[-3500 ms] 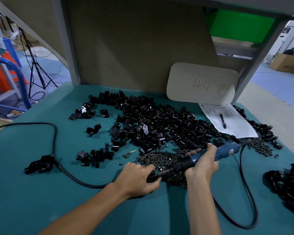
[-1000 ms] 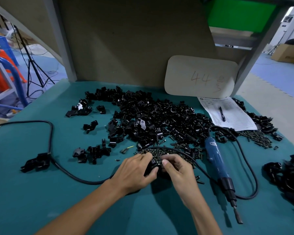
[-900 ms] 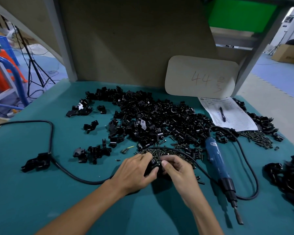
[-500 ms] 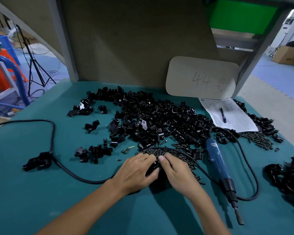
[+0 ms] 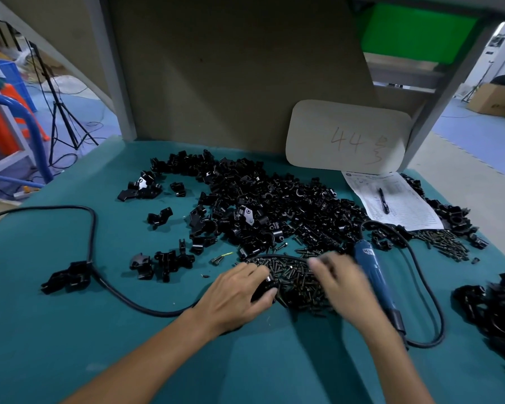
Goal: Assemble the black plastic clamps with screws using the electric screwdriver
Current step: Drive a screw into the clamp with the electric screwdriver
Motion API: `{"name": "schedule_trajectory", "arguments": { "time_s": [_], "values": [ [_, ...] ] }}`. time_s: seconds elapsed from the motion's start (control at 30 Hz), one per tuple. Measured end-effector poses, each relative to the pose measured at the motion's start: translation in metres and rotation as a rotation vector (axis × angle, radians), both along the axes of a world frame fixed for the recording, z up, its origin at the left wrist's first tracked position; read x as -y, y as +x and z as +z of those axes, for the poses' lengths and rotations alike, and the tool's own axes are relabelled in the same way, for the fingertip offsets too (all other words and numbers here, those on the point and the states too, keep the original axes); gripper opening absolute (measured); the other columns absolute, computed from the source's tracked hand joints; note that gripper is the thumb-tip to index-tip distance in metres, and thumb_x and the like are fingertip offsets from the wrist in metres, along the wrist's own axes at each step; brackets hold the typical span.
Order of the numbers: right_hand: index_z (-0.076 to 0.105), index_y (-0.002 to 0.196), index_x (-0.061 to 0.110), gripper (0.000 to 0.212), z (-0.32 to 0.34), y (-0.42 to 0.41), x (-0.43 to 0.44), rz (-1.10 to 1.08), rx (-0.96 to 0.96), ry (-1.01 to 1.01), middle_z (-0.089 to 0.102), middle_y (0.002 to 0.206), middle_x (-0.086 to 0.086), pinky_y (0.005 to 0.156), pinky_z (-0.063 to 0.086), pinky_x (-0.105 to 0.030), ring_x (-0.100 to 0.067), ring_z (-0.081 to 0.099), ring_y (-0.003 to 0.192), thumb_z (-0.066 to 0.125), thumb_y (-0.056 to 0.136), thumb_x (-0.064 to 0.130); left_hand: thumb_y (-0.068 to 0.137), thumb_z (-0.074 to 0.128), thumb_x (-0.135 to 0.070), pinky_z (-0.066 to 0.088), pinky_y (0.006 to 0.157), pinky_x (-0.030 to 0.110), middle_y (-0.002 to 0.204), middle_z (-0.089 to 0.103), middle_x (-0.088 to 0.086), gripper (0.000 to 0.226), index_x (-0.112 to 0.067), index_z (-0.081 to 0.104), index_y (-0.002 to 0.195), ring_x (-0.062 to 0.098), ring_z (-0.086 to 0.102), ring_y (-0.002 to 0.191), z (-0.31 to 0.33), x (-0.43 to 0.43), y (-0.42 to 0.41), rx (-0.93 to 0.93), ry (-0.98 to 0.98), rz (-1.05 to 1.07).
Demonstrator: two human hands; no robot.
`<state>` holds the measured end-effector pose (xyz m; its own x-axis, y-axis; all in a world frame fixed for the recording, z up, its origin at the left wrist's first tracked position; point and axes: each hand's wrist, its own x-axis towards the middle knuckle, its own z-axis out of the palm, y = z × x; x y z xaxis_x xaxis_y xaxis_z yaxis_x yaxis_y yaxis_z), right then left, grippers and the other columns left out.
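Over the screws (image 5: 293,277), right hand (image 5: 340,282) has left clamp (image 5: 263,287).

**One number can be read**

On the beige board (image 5: 318,126) stands a handwritten "44", followed by one more sign which I cannot make out. The printed sheet of paper (image 5: 403,208) and the small label on the electric screwdriver (image 5: 375,275) carry text too — too small to read.

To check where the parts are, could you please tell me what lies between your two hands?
In the head view, a pile of dark screws lies between the left hand, which grips a black clamp, and the motion-blurred right hand.
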<state>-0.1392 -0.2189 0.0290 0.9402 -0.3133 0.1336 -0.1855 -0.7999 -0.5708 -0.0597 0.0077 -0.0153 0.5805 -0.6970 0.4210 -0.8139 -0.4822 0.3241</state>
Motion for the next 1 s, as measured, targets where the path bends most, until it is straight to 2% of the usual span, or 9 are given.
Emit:
{"name": "schedule_trajectory", "arguments": {
  "time_s": [0.07,0.13,0.27,0.37,0.5,0.6,0.73,0.87,1.0],
  "values": [
    [0.057,0.131,0.013,0.054,-0.002,-0.011,0.032,-0.316,-0.044,-0.273,0.059,0.125,-0.016,0.093,0.047,-0.046,-0.036,0.057,0.109,0.058,0.096,0.054,0.101,0.04,-0.049,0.033,0.068,0.022,0.088,0.052,-0.007,0.031,-0.019,0.05,0.102,0.012,0.043,0.077,0.0,0.001,0.0,-0.006,0.0,0.007],
    [0.042,0.143,0.012,0.069,-0.002,-0.019,0.056,-0.436,-0.263,-0.27,0.049,0.135,-0.024,0.098,0.043,-0.049,-0.043,0.051,0.116,0.062,0.094,0.055,0.101,0.04,-0.05,0.033,0.068,0.022,0.087,0.05,-0.01,0.03,-0.021,0.048,0.101,0.011,0.043,0.076,0.0,0.002,0.001,-0.012,-0.006,0.014],
    [0.044,0.135,0.007,0.055,0.003,-0.03,0.073,-0.396,-0.312,0.03,0.062,0.109,-0.011,0.076,0.047,-0.042,-0.029,0.058,0.086,0.068,0.097,0.038,0.099,0.043,-0.047,0.032,0.064,0.021,0.084,0.045,-0.013,0.022,-0.026,0.042,0.1,0.009,0.041,0.072,-0.002,0.001,0.0,-0.004,-0.028,0.027],
    [0.058,0.12,0.005,0.042,0.023,-0.038,0.071,-0.369,-0.007,0.563,0.068,0.101,-0.014,0.074,0.055,-0.043,-0.027,0.065,0.085,0.074,0.09,0.029,0.098,0.045,-0.046,0.032,0.06,0.021,0.082,0.044,-0.013,0.021,-0.026,0.038,0.099,0.009,0.039,0.068,-0.002,0.001,0.001,0.028,-0.026,0.037],
    [0.056,0.122,0.013,0.046,0.045,-0.031,0.051,-0.381,0.431,1.392,0.062,0.12,-0.01,0.09,0.056,-0.045,-0.021,0.063,0.105,0.073,0.085,0.033,0.097,0.043,-0.048,0.031,0.054,0.021,0.078,0.046,-0.012,0.025,-0.024,0.038,0.099,0.01,0.04,0.062,-0.002,0.0,0.001,0.028,-0.007,0.054],
    [0.054,0.117,0.014,0.043,0.049,-0.009,0.028,-0.4,0.635,1.726,0.063,0.104,-0.006,0.091,0.06,-0.043,-0.02,0.069,0.089,0.075,0.088,0.038,0.098,0.041,-0.049,0.031,0.053,0.022,0.076,0.048,-0.01,0.026,-0.023,0.038,0.099,0.012,0.042,0.059,-0.002,-0.001,0.001,-0.003,-0.006,0.043],
    [0.054,0.102,0.017,0.046,0.041,0.018,0.004,-0.53,0.761,1.819,0.059,0.073,0.003,0.066,0.058,-0.029,-0.011,0.06,0.059,0.085,0.079,0.042,0.097,0.04,-0.05,0.028,0.052,0.022,0.073,0.048,-0.01,0.025,-0.026,0.034,0.097,0.013,0.04,0.056,-0.002,-0.001,0.001,-0.016,-0.002,0.042],
    [0.052,0.115,0.018,0.054,0.032,0.032,-0.005,-0.549,0.776,1.761,0.059,0.072,0.002,0.066,0.058,-0.031,-0.013,0.06,0.06,0.087,0.079,0.037,0.095,0.043,-0.048,0.028,0.047,0.024,0.069,0.044,-0.013,0.025,-0.024,0.035,0.093,0.012,0.035,0.052,0.0,0.0,0.001,0.028,0.009,0.065],
    [0.051,0.119,0.019,0.056,0.029,0.039,-0.008,-0.54,0.788,1.724,0.061,0.071,0.001,0.062,0.057,-0.031,-0.013,0.061,0.06,0.087,0.079,0.034,0.094,0.044,-0.047,0.016,0.042,0.021,0.064,0.04,-0.013,0.025,-0.024,0.034,0.093,0.013,0.032,0.048,0.001,-0.001,0.002,0.024,0.029,0.065]
  ]
}}
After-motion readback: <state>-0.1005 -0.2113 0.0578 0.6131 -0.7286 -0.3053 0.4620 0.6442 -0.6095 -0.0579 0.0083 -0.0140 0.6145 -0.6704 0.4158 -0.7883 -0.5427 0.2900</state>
